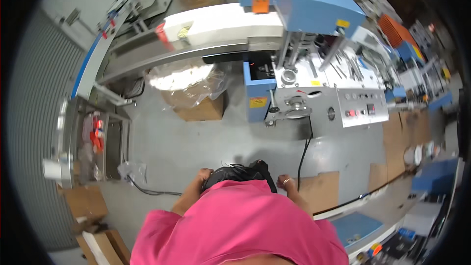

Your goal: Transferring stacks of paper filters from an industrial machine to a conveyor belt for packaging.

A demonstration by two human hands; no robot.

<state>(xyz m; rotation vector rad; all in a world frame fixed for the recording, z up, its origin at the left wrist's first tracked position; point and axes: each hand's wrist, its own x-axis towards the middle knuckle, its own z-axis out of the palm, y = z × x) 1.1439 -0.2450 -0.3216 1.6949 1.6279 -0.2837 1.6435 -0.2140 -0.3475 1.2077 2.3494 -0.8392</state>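
Both arms hang at my sides, beside the pink shirt (240,221) I wear. My left hand (204,173) is by my left hip, close against my dark trousers (223,174). On the other side hangs my right hand (284,181), apart from the trousers, with a thin band at its wrist. From above, the fingers of both hands are too small and hidden to read. No object shows in either hand. Ahead to the right stands a blue and grey machine (319,7) with a control panel (362,107); neither hand touches it.
A conveyor (171,56) carries white material (225,27). Below it stands a cardboard box (201,110) with a plastic liner. A steel cart (115,140) is at left, cartons (88,203) behind it. A black cable (303,154) and cardboard sheets (320,190) lie on the floor.
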